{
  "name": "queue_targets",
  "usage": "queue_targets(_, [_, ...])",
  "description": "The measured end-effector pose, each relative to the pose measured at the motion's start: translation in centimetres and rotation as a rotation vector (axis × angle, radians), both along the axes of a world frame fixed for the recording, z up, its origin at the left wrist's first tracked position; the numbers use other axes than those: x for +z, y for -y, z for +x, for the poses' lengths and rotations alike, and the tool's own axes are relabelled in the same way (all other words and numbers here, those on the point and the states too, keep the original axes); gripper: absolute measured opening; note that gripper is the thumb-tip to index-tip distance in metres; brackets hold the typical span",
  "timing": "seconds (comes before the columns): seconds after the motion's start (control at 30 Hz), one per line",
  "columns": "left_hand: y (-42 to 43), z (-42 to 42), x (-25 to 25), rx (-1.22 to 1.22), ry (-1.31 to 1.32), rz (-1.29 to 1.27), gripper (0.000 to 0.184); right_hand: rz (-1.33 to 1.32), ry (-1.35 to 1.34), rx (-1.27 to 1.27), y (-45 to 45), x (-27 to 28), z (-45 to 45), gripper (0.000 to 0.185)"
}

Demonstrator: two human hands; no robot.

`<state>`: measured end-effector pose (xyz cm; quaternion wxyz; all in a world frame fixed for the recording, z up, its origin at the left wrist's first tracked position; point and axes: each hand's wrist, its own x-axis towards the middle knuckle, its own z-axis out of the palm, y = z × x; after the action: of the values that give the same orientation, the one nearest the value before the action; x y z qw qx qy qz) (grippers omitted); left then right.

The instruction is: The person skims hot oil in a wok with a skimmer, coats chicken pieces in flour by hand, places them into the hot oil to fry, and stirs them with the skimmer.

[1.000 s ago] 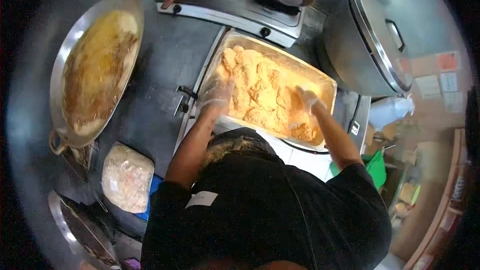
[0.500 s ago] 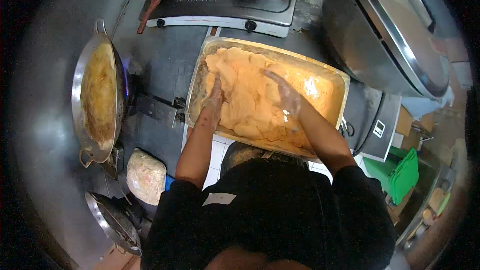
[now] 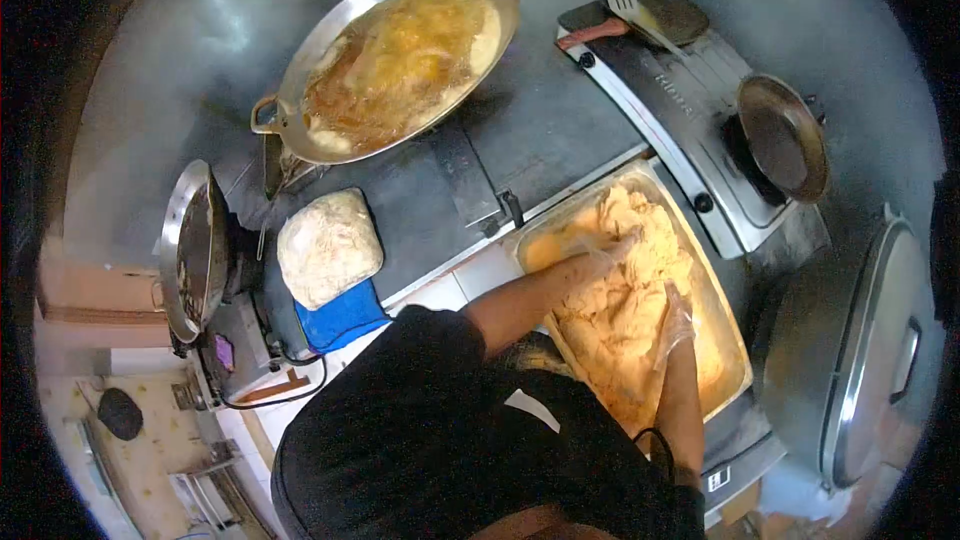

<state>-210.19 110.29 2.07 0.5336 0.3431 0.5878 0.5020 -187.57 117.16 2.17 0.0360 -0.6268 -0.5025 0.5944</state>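
Note:
A rectangular metal tray [image 3: 737, 365] at the lower right holds a heap of orange-tinted flour-like coating [image 3: 610, 340]. Both of my hands are in it, in thin clear plastic gloves. My left hand [image 3: 612, 252] reaches in from the left, its fingers stretched into the top of the heap. My right hand [image 3: 677, 320] lies on the right side of the heap, fingers pointing away from me and apart from the left hand. Some fingertips are sunk in the coating. Whether anything lies beneath it is hidden.
A large wok [image 3: 292, 90] of bubbling oil stands at upper left, a second pan [image 3: 190, 260] below it. A floury bag-like bundle [image 3: 330, 245] rests by a blue cloth [image 3: 342, 320]. Beyond the tray are a stove [image 3: 690, 105], a frying pan [image 3: 785, 140] and a lidded steel pot [image 3: 860, 340].
My view has swung left, bringing the oil wok toward the top middle and the tray to the right. My hands have come closer together, and the coating between them looks more heaped and broken up.

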Motion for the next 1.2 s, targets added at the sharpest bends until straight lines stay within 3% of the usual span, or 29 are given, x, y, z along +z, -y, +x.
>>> queue_targets(0.07, [0.1,-0.3,-4.6,0.017,0.343,0.182,0.056,-0.08,0.023,-0.054,1.0,1.5,0.4,0.051])
queue_targets(0.1, [0.2,-0.4,-4.7,-0.01,0.656,0.209,0.054,-0.104,0.038,-0.076,1.2,2.3,0.9,0.05])
queue_targets(0.17, [0.0,-0.7,-5.3,-0.027,0.655,0.139,0.05,-0.113,0.051,-0.096,1.4,3.3,2.0,0.048])
queue_targets(0.2, [0.6,-2.0,-1.4,-0.021,0.34,0.05,0.049,-0.081,0.036,-0.092,1.4,3.3,2.7,0.047])
queue_targets(0.27, [0.9,-3.0,-2.1,-0.06,0.057,-0.057,0.058,0.149,-0.18,-0.042,2.6,1.3,6.1,0.051])
queue_targets(0.3, [-0.1,-2.8,-4.8,-0.065,0.075,-0.057,0.069,0.217,-0.205,-0.091,2.6,2.0,6.1,0.054])
queue_targets(0.37, [-0.4,-3.8,2.2,-0.13,0.205,-0.081,0.053,0.357,-0.252,-0.179,2.6,3.4,6.2,0.062])
queue_targets(0.4, [-0.5,-4.3,6.0,-0.162,0.268,-0.097,0.045,0.383,-0.356,-0.391,3.2,4.2,6.5,0.06])
queue_targets(0.43, [-0.3,-1.2,6.0,0.205,-0.186,-0.151,0.036,0.242,-0.217,-0.373,2.5,5.1,6.1,0.057])
queue_targets(0.5, [-0.7,1.5,5.0,0.025,-0.251,0.0,0.032,0.045,-0.174,-0.473,3.0,8.2,6.3,0.054])
queue_targets(0.57, [1.0,2.6,7.3,-0.077,-0.216,0.042,0.017,-0.024,-0.387,-0.576,4.1,9.2,4.7,0.053])
queue_targets(0.6, [1.3,3.0,9.2,-0.229,-0.35,0.042,0.016,-0.025,-0.48,-0.608,4.8,8.9,4.4,0.053])
queue_targets(0.67, [2.9,3.1,7.2,-0.139,-0.564,0.329,0.021,0.072,-0.541,-0.601,6.7,8.2,3.8,0.052])
queue_targets(0.73, [6.4,0.8,8.7,0.12,-0.549,0.266,0.02,0.09,-0.446,-0.627,8.7,11.6,0.4,0.053])
queue_targets(0.8, [10.8,-2.9,6.7,0.419,-0.344,0.159,0.02,0.232,-0.432,-0.4,9.2,8.4,2.8,0.053])
queue_targets(0.83, [13.4,-4.9,5.4,0.568,-0.238,0.113,0.02,0.199,-0.452,-0.471,9.5,7.7,3.1,0.049])
queue_targets(0.87, [15.9,-6.6,4.2,0.707,-0.321,0.021,0.024,0.175,-0.456,-0.561,10.1,7.4,3.6,0.044])
queue_targets(0.93, [19.1,-10.3,-0.2,0.674,-0.181,-0.204,0.033,0.16,-0.504,-0.683,10.7,6.5,4.4,0.04])
queue_targets(1.0, [20.1,-12.7,-3.0,0.718,0.57,-0.353,0.037,0.176,-0.592,-0.751,10.5,5.5,4.8,0.038])
queue_targets(1.03, [19.1,-12.7,-3.3,0.674,0.705,-0.345,0.052,0.127,-0.617,-0.774,10.4,5.6,4.8,0.036])
queue_targets(1.2, [17.7,-15.2,-13.5,0.698,0.969,0.092,0.057,0.12,-0.496,-0.741,12.8,7.1,3.8,0.033])
